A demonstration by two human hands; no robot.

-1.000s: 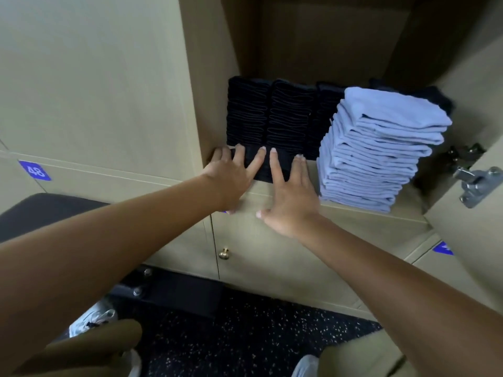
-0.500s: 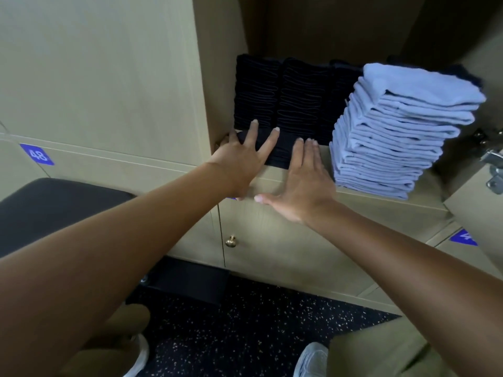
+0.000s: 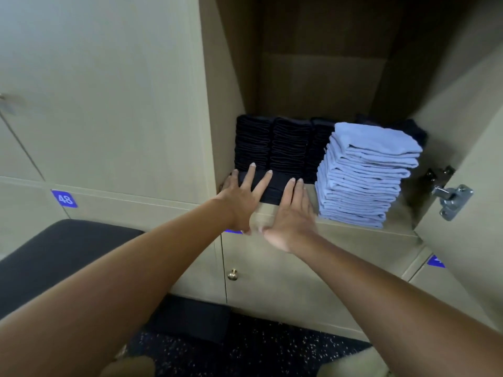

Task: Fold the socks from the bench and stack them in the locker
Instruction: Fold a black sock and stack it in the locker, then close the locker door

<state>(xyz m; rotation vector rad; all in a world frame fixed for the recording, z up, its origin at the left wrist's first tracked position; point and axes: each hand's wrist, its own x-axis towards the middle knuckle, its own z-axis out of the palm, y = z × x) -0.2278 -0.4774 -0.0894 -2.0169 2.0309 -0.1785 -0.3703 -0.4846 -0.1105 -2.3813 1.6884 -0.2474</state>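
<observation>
Both flat, straight-fingered hands, left hand (image 3: pixel 242 197) and right hand (image 3: pixel 292 213), press a folded black sock (image 3: pixel 275 187) left of the tall pale-blue folded sock stack (image 3: pixel 364 175); pushing evenly should keep it square.

Soft even daylight, dim locker interior, wide-angle bending, slight blur.

blue 48 tag (image 3: pixel 64 198), brass knob (image 3: pixel 232 274)
</observation>
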